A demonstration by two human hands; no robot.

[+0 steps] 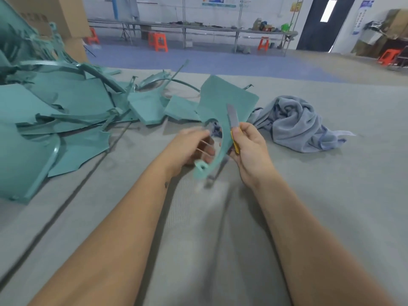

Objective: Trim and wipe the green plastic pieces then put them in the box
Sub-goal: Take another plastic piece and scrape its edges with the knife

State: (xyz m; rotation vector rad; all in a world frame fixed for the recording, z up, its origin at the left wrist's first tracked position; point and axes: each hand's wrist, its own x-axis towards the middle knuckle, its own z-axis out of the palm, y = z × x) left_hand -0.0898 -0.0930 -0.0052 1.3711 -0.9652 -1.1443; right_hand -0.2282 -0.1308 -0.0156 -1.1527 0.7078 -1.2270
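Green plastic, a flat curved piece (223,111) with a broad square top and a narrow tail ending in a small holed tab, is held up above the grey padded counter (331,195) between both hands. Its long axis runs from the tab near the person's body up and away toward the broad end. The left hand (194,149), blurred, appears to hold the inner curve of the tail, fingers curled round it, though the blur makes the grip hard to judge. The right hand (249,146) lies just right of the piece, its grip closed on a yellow-handled utility knife with a grey blade (233,120) pointing up and lying against the piece's outer edge. The coming cut probably turns on that: blade on the right edge, running along the long axis, with the left hand steadying.

One piece is in hand; a pile of more green pieces (66,107), too tangled to count, lies left. One crumpled blue-grey cloth (298,124) sits right, beyond the knife hand. One knife shows. No open box for the finished pieces shows.
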